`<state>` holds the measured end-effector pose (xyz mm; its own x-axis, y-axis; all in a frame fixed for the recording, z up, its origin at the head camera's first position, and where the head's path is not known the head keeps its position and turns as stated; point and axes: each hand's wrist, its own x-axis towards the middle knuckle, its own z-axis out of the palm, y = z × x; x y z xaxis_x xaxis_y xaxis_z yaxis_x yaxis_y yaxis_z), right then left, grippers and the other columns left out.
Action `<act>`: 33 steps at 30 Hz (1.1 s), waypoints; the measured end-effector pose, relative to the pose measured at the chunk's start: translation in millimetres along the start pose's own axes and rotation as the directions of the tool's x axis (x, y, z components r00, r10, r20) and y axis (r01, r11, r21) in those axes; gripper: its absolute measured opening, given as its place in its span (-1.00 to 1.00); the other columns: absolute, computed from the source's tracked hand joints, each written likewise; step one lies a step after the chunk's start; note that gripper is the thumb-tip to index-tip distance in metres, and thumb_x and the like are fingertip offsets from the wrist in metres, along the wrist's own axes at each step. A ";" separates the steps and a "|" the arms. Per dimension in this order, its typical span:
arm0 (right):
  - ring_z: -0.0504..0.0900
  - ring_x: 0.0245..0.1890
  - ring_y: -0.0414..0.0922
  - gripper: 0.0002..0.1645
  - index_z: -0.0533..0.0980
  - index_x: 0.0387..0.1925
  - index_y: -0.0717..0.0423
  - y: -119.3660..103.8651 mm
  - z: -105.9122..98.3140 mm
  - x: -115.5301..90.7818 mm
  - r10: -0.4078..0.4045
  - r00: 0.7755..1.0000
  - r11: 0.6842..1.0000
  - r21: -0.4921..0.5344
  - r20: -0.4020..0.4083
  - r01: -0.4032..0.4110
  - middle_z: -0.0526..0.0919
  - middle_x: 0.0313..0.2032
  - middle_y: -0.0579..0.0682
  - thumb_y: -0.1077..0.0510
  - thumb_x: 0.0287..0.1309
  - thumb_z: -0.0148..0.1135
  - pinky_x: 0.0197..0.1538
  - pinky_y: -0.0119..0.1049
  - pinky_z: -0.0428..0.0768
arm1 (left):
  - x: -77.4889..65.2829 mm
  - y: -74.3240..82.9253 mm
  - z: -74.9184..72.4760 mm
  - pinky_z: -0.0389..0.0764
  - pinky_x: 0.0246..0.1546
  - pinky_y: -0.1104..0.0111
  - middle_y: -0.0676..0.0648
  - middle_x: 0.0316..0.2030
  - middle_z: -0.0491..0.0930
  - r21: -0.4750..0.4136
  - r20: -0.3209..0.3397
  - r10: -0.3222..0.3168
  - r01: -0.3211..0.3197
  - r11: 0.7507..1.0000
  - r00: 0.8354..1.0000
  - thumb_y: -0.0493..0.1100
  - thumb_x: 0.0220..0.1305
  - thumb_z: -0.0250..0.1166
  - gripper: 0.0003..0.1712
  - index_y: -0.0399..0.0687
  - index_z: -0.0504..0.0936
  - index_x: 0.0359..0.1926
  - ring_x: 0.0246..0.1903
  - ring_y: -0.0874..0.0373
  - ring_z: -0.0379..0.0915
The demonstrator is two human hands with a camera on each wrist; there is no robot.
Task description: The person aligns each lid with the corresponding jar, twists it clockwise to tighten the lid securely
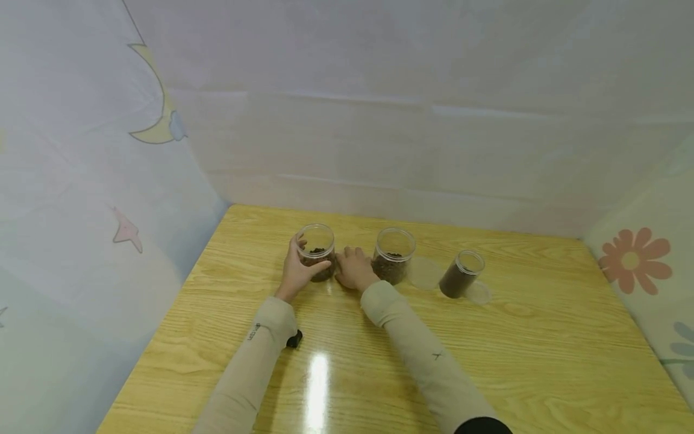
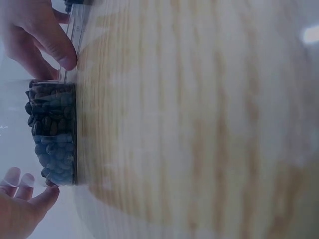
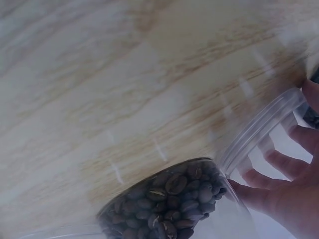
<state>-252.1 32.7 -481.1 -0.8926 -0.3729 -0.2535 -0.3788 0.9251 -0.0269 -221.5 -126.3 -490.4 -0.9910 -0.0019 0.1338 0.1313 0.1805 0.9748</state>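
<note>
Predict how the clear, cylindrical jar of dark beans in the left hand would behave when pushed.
The jar should be stiff, given its crisp round outline. It probably resists tipping, since the beans sit low. Being smooth-walled, it could be slippery.

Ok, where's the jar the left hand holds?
In the head view, the held jar stands on the table, left of the middle jar, beside the right hand.

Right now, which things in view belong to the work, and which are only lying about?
Seemingly in the work:
left bean jar, held by the left grip;
clear lid, touched by the right grip.

Seemingly lying about:
middle bean jar;
middle lid;
narrow jar;
right lid.
</note>
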 end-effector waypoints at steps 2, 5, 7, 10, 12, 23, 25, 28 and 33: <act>0.13 0.24 0.20 -0.30 0.19 0.32 -0.04 0.2 0.3 -0.9 -0.002 1.000 1.000 0.001 -0.014 0.002 0.17 0.29 0.11 -0.14 0.20 0.07 0.07 0.19 0.32 | -0.4 -0.2 0.0 0.25 0.12 -0.04 -0.32 0.26 0.06 -0.004 0.004 -0.001 0.001 1.000 1.000 -0.07 -0.06 0.45 0.08 0.15 -0.06 0.37 0.23 -0.21 0.05; 0.17 0.21 0.25 -0.31 0.21 0.31 -0.03 0.6 1.1 -1.9 -0.005 0.999 1.000 0.008 -0.035 0.006 0.20 0.27 0.12 -0.13 0.18 0.09 0.05 0.20 0.34 | -0.6 -1.5 0.0 0.26 0.12 -0.04 -0.32 0.26 0.05 -0.015 0.011 0.003 -0.002 1.000 1.000 -0.08 -0.05 0.44 0.07 0.16 -0.06 0.37 0.23 -0.20 0.05; 0.19 0.19 0.27 -0.30 0.22 0.30 -0.03 0.5 1.6 -2.6 -0.011 0.999 1.000 0.006 -0.038 0.011 0.21 0.26 0.13 -0.14 0.18 0.10 0.04 0.20 0.35 | -1.2 -2.4 -0.4 0.25 0.12 -0.04 -0.33 0.26 0.05 -0.018 0.014 0.009 -0.009 1.000 1.000 -0.08 -0.05 0.44 0.07 0.16 -0.06 0.37 0.23 -0.21 0.04; 0.23 0.16 0.26 -0.30 0.23 0.30 -0.01 -0.1 1.6 -4.5 -0.028 0.999 1.000 0.002 -0.038 0.028 0.22 0.25 0.14 -0.15 0.17 0.10 0.04 0.19 0.36 | -3.7 0.9 -1.4 0.24 0.12 -0.05 -0.34 0.25 0.06 -0.014 0.013 0.014 -0.014 1.000 1.000 -0.10 -0.04 0.44 0.05 0.14 -0.05 0.36 0.23 -0.22 0.04; 0.25 0.15 0.25 -0.30 0.23 0.29 0.00 -0.4 1.7 -5.6 -0.043 0.999 0.999 -0.005 -0.034 0.042 0.24 0.24 0.14 -0.15 0.17 0.10 0.03 0.18 0.37 | -4.4 0.6 -2.2 0.24 0.12 -0.05 -0.35 0.24 0.06 -0.009 0.012 0.017 -0.017 1.000 1.000 -0.08 -0.05 0.44 0.05 0.15 -0.04 0.36 0.22 -0.23 0.04; 0.32 0.05 0.17 -0.30 0.24 0.29 0.01 -1.6 7.1 -8.9 -0.092 0.994 0.996 -0.025 -0.051 0.091 0.32 0.16 0.12 -0.17 0.19 0.07 -0.04 0.14 0.43 | -7.3 -3.5 -6.8 0.25 0.12 -0.04 -0.30 0.25 0.06 0.002 0.014 0.001 -0.001 1.000 1.000 0.01 -0.08 0.45 0.08 0.18 -0.05 0.36 0.24 -0.20 0.03; 0.33 0.04 0.16 -0.30 0.24 0.29 0.01 -2.5 7.5 -10.0 -0.089 0.995 0.995 -0.038 -0.053 0.087 0.32 0.16 0.12 -0.18 0.19 0.06 -0.05 0.13 0.43 | -7.9 -3.6 -7.2 0.25 0.13 -0.04 -0.29 0.26 0.06 0.010 0.017 -0.004 0.004 1.000 1.000 0.01 -0.08 0.45 0.10 0.16 -0.07 0.37 0.25 -0.19 0.01; 0.34 0.03 0.16 -0.29 0.24 0.29 0.00 -3.8 7.5 -12.4 -0.081 0.995 0.995 -0.059 -0.056 0.078 0.34 0.14 0.13 -0.21 0.18 0.05 -0.06 0.12 0.44 | -8.5 -3.4 -6.7 0.25 0.13 -0.03 -0.27 0.25 0.07 0.021 0.012 -0.013 0.012 1.000 1.000 0.00 -0.09 0.45 0.11 0.15 -0.08 0.37 0.25 -0.19 0.01; 0.38 -0.03 0.14 -0.36 0.29 0.26 -0.02 -4.3 8.0 -17.2 -0.078 0.992 0.995 -0.071 -0.095 0.072 0.40 0.05 0.12 -0.17 0.21 0.02 -0.08 0.13 0.44 | -10.0 -2.4 -5.9 0.29 0.10 -0.02 -0.25 0.25 0.09 0.031 0.012 -0.027 0.027 0.999 1.000 -0.02 -0.07 0.45 0.10 0.16 -0.08 0.38 0.22 -0.20 0.05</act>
<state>-233.1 35.8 -484.4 -0.8793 -0.4493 -0.1578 -0.4582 0.8885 0.0235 -211.7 -132.5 -493.0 -0.9945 0.0052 0.1049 0.1036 0.2109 0.9720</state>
